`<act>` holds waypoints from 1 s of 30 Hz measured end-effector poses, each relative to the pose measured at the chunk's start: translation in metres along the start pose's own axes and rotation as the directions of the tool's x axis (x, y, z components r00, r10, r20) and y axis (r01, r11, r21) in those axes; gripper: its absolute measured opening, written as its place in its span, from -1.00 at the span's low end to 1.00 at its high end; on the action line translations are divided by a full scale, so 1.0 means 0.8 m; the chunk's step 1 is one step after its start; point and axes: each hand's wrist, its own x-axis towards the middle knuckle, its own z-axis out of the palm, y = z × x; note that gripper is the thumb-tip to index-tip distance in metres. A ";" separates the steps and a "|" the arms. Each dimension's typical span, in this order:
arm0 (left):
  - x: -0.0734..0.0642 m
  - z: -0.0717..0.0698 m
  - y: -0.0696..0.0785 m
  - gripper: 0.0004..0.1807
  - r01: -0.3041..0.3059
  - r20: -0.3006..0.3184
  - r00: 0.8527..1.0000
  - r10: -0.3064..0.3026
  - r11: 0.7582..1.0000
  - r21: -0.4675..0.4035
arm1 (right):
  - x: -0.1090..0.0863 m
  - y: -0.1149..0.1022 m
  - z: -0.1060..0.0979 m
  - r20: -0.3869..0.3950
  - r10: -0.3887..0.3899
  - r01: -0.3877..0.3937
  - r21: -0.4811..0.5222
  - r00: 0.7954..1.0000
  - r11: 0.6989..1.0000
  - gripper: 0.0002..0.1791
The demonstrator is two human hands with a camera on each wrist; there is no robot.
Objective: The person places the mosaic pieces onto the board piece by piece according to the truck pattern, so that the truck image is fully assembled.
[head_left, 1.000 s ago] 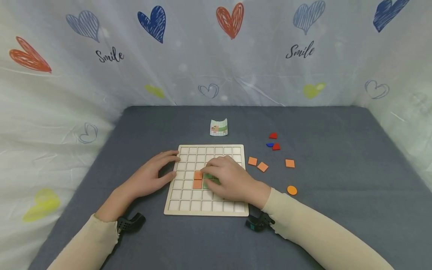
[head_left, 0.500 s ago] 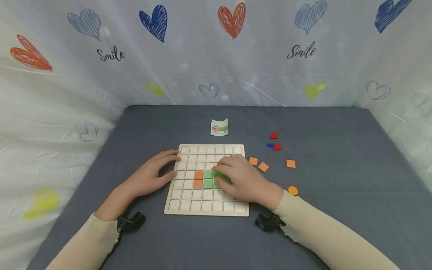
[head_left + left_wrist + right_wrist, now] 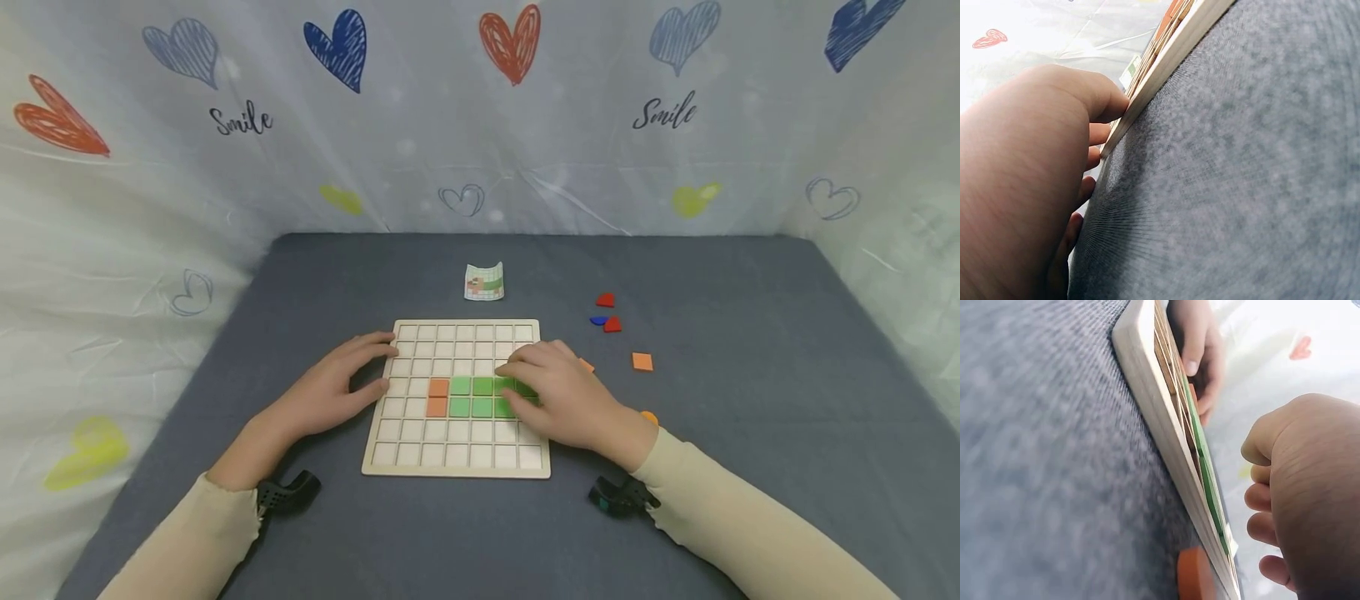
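A pale wooden grid board [image 3: 456, 472] lies on the dark cloth. Two orange square tiles [image 3: 438, 407] sit in its middle rows, with a double row of green tiles [image 3: 471, 407] to their right. My left hand [image 3: 330, 392] rests at the board's left edge, thumb and fingertips against the wooden rim [image 3: 1160, 72] in the left wrist view. Over the right end of the green row is my right hand [image 3: 570, 404], its fingers loosely bent and hiding some tiles. The right wrist view shows nothing between those fingers [image 3: 1257, 497], which are above the green tiles [image 3: 1207, 481].
A small printed card [image 3: 484, 283] lies behind the board. To the right are two red pieces [image 3: 605, 300], a blue piece [image 3: 598, 321] and an orange square [image 3: 642, 362]. Partly hidden by the right arm are an orange disc [image 3: 649, 417] and another orange tile [image 3: 587, 365].
My right hand has slid rightward along the green row, uncovering more green tiles and covering loose orange tiles beside the board. The left hand stays at the left edge.
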 end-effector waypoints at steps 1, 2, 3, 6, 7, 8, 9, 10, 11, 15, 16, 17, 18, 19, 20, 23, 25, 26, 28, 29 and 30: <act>0.000 0.000 0.000 -0.45 0.003 0.001 1.000 -0.003 1.000 0.000 | -0.002 0.001 -0.001 -0.004 -0.003 0.003 -0.001 1.000 1.000 -0.79; 0.000 0.000 -0.001 -0.45 0.005 0.002 1.000 -0.005 1.000 0.000 | -0.004 0.002 -0.003 -0.010 -0.006 0.006 -0.001 1.000 1.000 -0.80; 0.000 0.000 -0.001 -0.45 0.006 0.004 1.000 -0.006 1.000 0.002 | -0.007 0.004 -0.004 -0.015 -0.009 0.009 -0.003 1.000 1.000 -0.80; 0.000 0.001 -0.001 -0.44 0.005 0.006 1.000 -0.005 1.000 -0.003 | -0.017 0.012 -0.009 -0.025 -0.001 0.000 -0.010 1.000 1.000 -0.80; 0.000 0.001 -0.001 -0.44 0.004 0.006 1.000 -0.004 1.000 -0.004 | -0.021 0.015 -0.011 -0.028 0.006 -0.006 -0.011 1.000 1.000 -0.80; 0.000 0.001 -0.001 -0.44 0.003 0.006 1.000 -0.002 1.000 -0.004 | -0.025 0.019 -0.013 -0.028 0.015 -0.016 -0.017 0.999 1.000 -0.80; 0.001 0.001 -0.001 -0.44 0.002 0.007 1.000 -0.002 1.000 -0.003 | -0.030 0.022 -0.015 -0.031 0.026 -0.027 -0.022 0.999 0.999 -0.80; 0.001 0.001 -0.002 -0.44 0.001 0.007 1.000 -0.001 1.000 -0.003 | -0.034 0.025 -0.018 -0.033 0.039 -0.040 -0.027 0.999 0.999 -0.80; 0.002 0.002 -0.001 -0.44 0.002 0.008 1.000 -0.002 1.000 -0.003 | -0.038 0.029 -0.021 -0.035 0.052 -0.053 -0.031 0.998 0.998 -0.80; 0.004 0.002 -0.001 -0.45 -0.001 0.010 1.000 0.001 1.000 -0.004 | -0.054 0.040 -0.035 -0.057 0.104 -0.106 -0.038 0.993 0.994 -0.79; 0.004 0.002 -0.001 -0.45 0.001 0.011 1.000 -0.001 1.000 -0.004 | -0.058 0.042 -0.039 -0.060 0.114 -0.117 -0.039 0.992 0.992 -0.80; 0.004 0.002 -0.001 -0.45 0.002 0.012 1.000 -0.002 1.000 -0.005 | -0.061 0.045 -0.041 -0.066 0.121 -0.124 -0.040 0.990 0.992 -0.80; 0.004 0.001 -0.001 -0.45 0.003 0.012 1.000 -0.003 1.000 -0.005 | -0.064 0.047 -0.044 -0.071 0.126 -0.129 -0.041 0.989 0.991 -0.81; 0.004 0.001 -0.001 -0.45 0.006 0.014 1.000 -0.006 1.000 -0.005 | -0.067 0.050 -0.046 -0.075 0.128 -0.132 -0.042 0.989 0.990 -0.82; 0.004 0.001 0.000 -0.45 0.008 0.015 1.000 -0.008 1.000 -0.005 | -0.070 0.052 -0.049 -0.081 0.129 -0.133 -0.046 0.988 0.990 -0.83; 0.002 0.001 0.001 -0.45 0.016 0.016 1.000 -0.016 1.000 -0.003 | -0.076 0.060 -0.055 -0.100 0.131 -0.137 -0.061 0.986 0.989 -0.83; 0.001 0.001 0.001 -0.45 0.021 0.015 1.000 -0.021 1.000 -0.002 | -0.079 0.065 -0.059 -0.111 0.137 -0.146 -0.075 0.984 0.986 -0.81; 0.001 0.000 0.001 -0.45 0.023 0.013 1.000 -0.023 1.000 -0.002 | -0.080 0.067 -0.061 -0.117 0.142 -0.152 -0.082 0.983 0.985 -0.80; 0.001 0.000 0.002 -0.45 0.025 0.011 1.000 -0.025 1.000 -0.001 | -0.082 0.072 -0.064 -0.120 0.160 -0.172 -0.093 0.980 0.981 -0.77; 0.001 0.000 0.002 -0.45 0.025 0.010 1.000 -0.025 1.000 -0.001 | -0.083 0.074 -0.065 -0.117 0.169 -0.181 -0.097 0.979 0.979 -0.76; 0.000 0.000 0.002 -0.45 0.026 0.010 1.000 -0.025 1.000 -0.003 | -0.083 0.075 -0.065 -0.113 0.176 -0.187 -0.099 0.978 0.977 -0.75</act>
